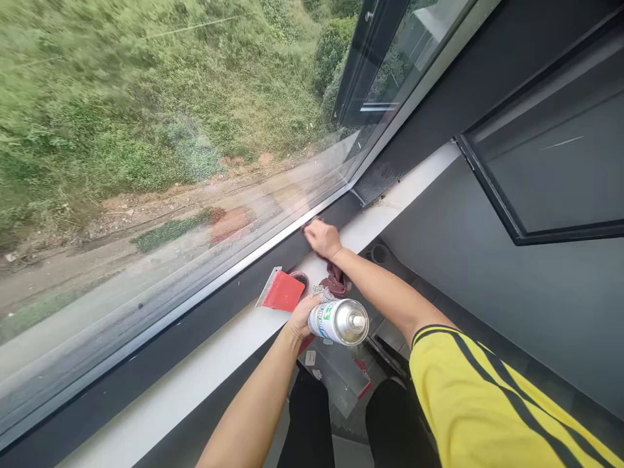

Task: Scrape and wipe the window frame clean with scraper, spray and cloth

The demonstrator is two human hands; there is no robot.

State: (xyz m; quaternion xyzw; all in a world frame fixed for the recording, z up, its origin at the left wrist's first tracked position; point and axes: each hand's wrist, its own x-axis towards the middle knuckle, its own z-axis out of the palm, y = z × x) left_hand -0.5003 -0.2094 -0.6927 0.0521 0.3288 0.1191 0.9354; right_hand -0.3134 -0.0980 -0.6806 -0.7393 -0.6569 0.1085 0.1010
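My left hand point(303, 315) is wrapped around an aerosol can point(336, 321) with a silver top and a blue and white label, its nozzle end tilted toward me. A grey patterned, crumpled piece point(324, 294) shows beside those fingers. Up against the dark lower window frame point(341, 214), my right hand point(322, 238) is closed, with a bit of dark red cloth peeking out at its fingertips. Under that wrist a dark red crumpled cloth point(334, 281) lies at the sill's edge; whether both bits are one piece is hidden.
On the white sill point(209, 367) rest a red scraper point(283, 290) with a metal blade and a dark ring-shaped roll point(299, 279). A glass pane stands left, an open window sash point(375, 65) beyond. Below, a grey board point(336, 374) with small items lies between my legs.
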